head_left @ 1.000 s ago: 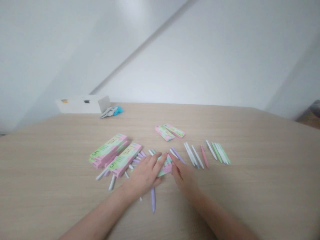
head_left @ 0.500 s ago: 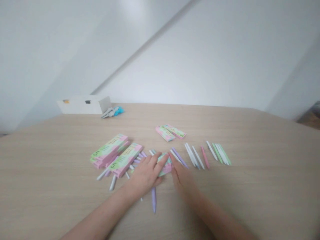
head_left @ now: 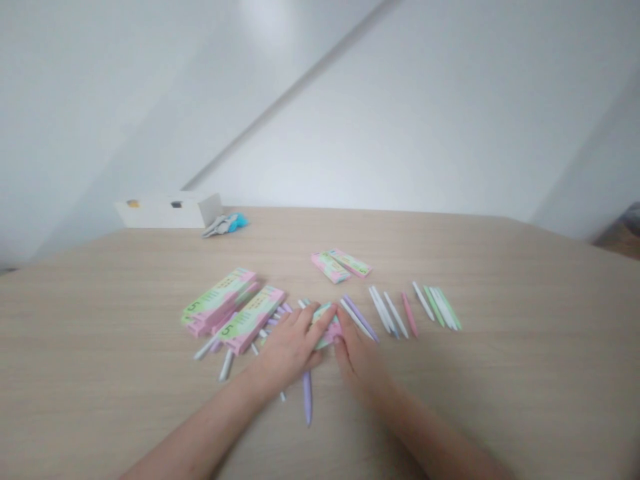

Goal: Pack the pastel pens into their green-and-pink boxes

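A small pink and green pen box [head_left: 327, 336] lies on the table, partly covered by my hands. My left hand [head_left: 293, 339] is over its left part, with its fingers across the top and its thumb at the near side. My right hand [head_left: 361, 353] grips the box's right end, thumb at the near corner and fingers along the edge. A purple pen [head_left: 307, 399] sticks out toward me from below my left hand. Just right of my right hand's fingertips lie a purple pen [head_left: 361, 319] and a white pen [head_left: 353, 313].
Stacked pen boxes [head_left: 220, 300] and another pen box [head_left: 253, 320] rest on loose pens at left. Two flat boxes [head_left: 331, 267] lie farther back. Rightward are white pens [head_left: 383, 310], a pink pen [head_left: 410, 315] and green pens [head_left: 434, 307]. A white carton [head_left: 163, 213] stands behind.
My right hand has shifted slightly left and its thumb has come onto the near corner of the box. My left hand has barely moved.
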Motion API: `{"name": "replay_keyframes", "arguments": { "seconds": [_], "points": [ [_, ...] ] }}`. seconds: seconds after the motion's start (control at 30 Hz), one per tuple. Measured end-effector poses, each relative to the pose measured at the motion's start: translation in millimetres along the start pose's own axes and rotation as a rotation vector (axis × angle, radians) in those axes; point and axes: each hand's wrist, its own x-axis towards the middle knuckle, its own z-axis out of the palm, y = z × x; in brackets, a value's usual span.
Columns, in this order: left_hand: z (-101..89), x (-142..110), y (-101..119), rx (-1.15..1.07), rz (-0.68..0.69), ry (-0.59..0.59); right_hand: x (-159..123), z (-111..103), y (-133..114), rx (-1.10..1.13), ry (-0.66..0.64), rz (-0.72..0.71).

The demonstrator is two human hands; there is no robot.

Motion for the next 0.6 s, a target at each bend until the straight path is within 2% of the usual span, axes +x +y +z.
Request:
{"name": "replay_keyframes", "arguments": {
  "seconds": [0.1, 0.3, 0.6],
  "points": [
    [0.9, -1, -4, -0.022, -0.005, 0.013, -1, 0, 1, 0.056, -0.02, 0.008],
    [7.3, -4, -17, -0.089, -0.064, 0.117, -1, -1, 3, 0.106, -0.078, 0.061],
    [2.4, -2, -16, -0.099, -0.115, 0.128, -3, 2, 6, 0.137, -0.115, 0.027]
  ]
}}
